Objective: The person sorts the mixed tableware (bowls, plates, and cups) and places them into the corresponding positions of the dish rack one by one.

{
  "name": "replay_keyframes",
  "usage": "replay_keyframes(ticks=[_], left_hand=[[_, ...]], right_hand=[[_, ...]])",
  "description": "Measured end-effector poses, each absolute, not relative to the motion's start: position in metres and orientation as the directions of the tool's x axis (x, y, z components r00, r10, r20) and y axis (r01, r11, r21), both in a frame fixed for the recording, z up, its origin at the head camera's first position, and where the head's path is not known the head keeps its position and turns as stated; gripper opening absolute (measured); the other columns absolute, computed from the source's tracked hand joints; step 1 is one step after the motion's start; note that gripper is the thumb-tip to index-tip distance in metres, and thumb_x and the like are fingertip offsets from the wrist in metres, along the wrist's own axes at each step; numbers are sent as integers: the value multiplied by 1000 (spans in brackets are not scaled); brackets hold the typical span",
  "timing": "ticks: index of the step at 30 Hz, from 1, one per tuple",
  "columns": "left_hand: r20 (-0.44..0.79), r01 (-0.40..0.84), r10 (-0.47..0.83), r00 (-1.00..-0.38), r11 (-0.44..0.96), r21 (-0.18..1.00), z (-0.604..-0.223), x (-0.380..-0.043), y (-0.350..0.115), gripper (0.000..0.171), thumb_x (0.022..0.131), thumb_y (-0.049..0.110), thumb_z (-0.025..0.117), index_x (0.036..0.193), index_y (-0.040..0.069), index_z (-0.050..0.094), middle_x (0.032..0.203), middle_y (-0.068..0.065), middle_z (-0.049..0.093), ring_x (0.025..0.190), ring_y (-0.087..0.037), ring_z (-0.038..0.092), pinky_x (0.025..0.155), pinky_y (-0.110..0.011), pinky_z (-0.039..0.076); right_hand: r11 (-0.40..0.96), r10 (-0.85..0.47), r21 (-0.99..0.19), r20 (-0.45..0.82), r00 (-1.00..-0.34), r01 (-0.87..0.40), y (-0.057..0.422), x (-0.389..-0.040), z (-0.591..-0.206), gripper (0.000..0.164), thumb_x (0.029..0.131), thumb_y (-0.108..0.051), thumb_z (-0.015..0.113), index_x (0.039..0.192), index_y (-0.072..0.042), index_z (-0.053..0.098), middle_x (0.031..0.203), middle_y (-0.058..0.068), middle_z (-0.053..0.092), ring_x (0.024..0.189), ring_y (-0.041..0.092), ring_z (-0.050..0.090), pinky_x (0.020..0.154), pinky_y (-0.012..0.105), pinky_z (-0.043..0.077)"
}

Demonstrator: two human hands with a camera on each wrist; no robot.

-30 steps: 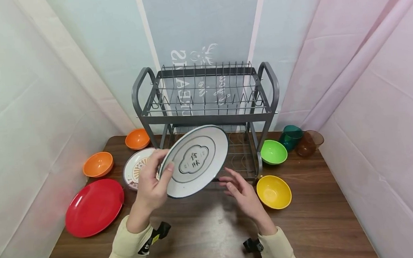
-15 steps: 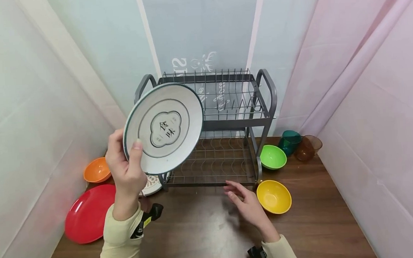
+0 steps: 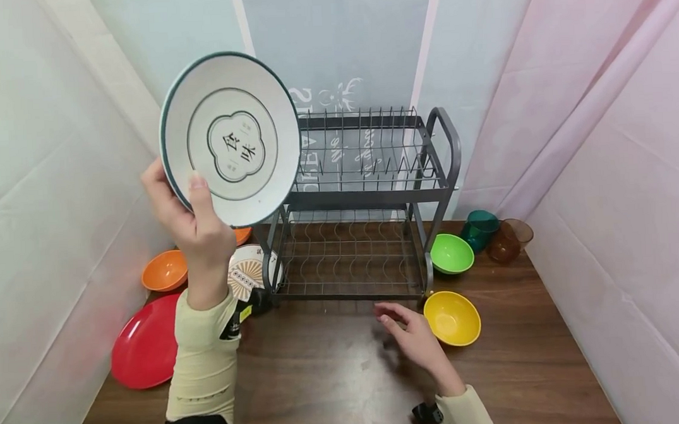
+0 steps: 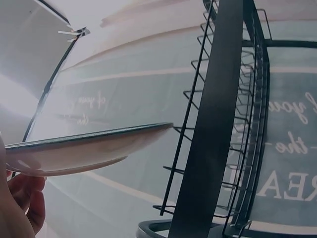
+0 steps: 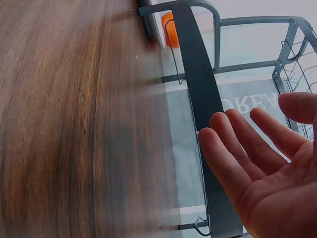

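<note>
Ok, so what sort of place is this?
Probably a small staged workspace rather than an ordinary kitchen: pale, fabric-like sheets surround three sides of a brown wood-grain table, and a dark grey, two-tier metal dish rack stands on it.

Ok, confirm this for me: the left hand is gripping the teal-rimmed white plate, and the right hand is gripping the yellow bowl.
One part is wrong: the right hand grips nothing. The head view shows it beside the yellow bowl. The left hand does grip the teal-rimmed white plate.
</note>
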State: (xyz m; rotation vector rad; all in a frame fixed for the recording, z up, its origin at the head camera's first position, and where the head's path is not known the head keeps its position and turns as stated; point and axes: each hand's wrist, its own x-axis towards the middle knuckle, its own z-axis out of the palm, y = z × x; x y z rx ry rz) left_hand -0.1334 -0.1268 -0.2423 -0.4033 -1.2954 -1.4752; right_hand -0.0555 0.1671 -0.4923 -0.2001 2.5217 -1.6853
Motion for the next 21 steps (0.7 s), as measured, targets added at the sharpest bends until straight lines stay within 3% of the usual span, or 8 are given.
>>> replay_keyframes(ticks=[6, 11, 17, 21], left_hand=[[821, 849, -488, -296, 259, 460, -228, -145, -126, 24, 91, 7, 47, 113, -2, 54, 112, -12, 63, 102, -29, 58, 83, -34, 51], [839, 829, -480, -257, 337, 447, -226, -170, -132, 27, 91, 12, 48, 113, -1, 55, 110, -7, 64, 99, -24, 59, 81, -32, 51], [878, 751, -386, -283, 481, 453, -226, -202, -140, 31, 96, 18, 47, 121, 1, 55, 107, 0, 61, 94, -13, 56, 78, -26, 46], [862, 666, -351, -364, 550, 505, -223, -219, -138, 30, 99, 18, 44, 125, 5, 52, 105, -1, 58, 90, -10, 52, 78, -25, 43]], right_hand=[[363, -134, -931, -18, -991, -32, 174, -54, -493, 25, 101, -18, 60, 124, -15, 68, 117, 7, 70, 105, 18, 67, 97, 40, 50], [365, -109, -931, -26, -994, -15, 178, -52, -497, 24, 101, -17, 60, 123, -11, 68, 114, 4, 71, 104, 15, 66, 96, 36, 50], [348, -104, -937, -24, -994, -14, 180, -52, -501, 25, 101, -18, 60, 123, -9, 68, 113, 2, 71, 104, 15, 67, 93, 32, 51], [345, -105, -939, -25, -994, -13, 180, -53, -502, 25, 101, -18, 60, 124, -9, 68, 113, 2, 71, 104, 16, 66, 95, 35, 51]])
